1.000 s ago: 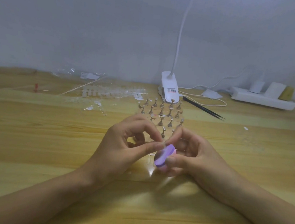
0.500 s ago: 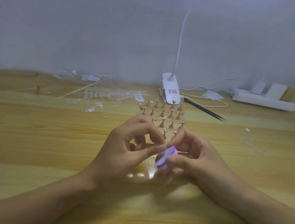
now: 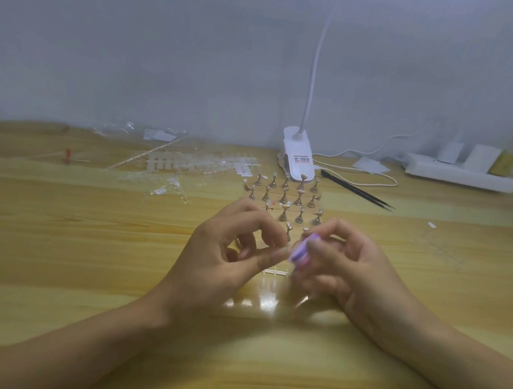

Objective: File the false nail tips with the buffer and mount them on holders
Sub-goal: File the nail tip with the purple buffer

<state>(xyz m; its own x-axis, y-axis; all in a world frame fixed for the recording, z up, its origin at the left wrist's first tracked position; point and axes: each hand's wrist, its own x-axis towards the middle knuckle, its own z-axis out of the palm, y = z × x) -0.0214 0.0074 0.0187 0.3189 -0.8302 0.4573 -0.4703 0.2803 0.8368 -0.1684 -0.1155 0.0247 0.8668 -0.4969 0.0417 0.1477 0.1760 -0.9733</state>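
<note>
Two hands met above the table (image 3: 60, 255), just in front of the holders (image 3: 284, 198). The left hand (image 3: 222, 256) had thumb and forefinger pressed together at their ends. Whatever tip they pinched was too small and blurred to make out, and the other fingers curled loosely behind. Touching that pinch from the right was the buffer (image 3: 301, 250), a small purple block tilted with its upper end away from the person. The right hand (image 3: 347, 272) gripped it, one fingertip lying across its upper face and the remaining fingers curled behind and beneath it. Under both hands a clear strip (image 3: 273, 271) lay flat on the wood. The holders, small metal pegs, stood upright in rows between the hands and a white lamp (image 3: 297, 162). Loose strips (image 3: 190, 166) lay scattered at the far left. Black tweezers (image 3: 356, 192) lay right of the lamp, and a power strip (image 3: 459, 176) sat by the wall.
</note>
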